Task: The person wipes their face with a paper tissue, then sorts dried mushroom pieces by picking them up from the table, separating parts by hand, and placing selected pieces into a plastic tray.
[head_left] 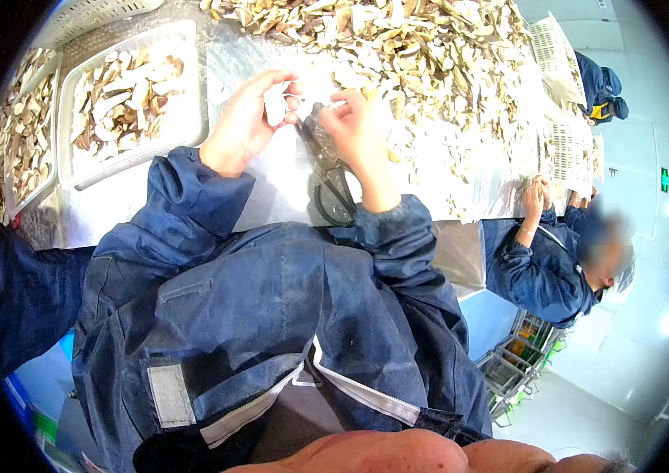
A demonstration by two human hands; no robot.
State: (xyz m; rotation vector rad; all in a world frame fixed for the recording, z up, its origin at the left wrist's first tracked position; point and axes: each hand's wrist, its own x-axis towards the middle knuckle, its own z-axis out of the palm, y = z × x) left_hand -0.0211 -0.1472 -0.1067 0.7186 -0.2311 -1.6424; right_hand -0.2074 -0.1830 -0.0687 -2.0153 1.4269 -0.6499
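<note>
My left hand is raised over the near edge of the table, fingers curled round a pale mushroom piece. Just right of it, my right hand has its thumb and fingers drawn together. Whatever it may hold is too small or hidden to make out. Between and below the hands lies a dark tool; a black loop handle, like that of scissors, shows by my right wrist. Beyond my hands spreads a large heap of sliced mushrooms.
A white tray of mushroom slices stands on the left, with another filled container beside it. White baskets line the right end. A co-worker works at the right; another person is farther off. A dark sleeve shows at left.
</note>
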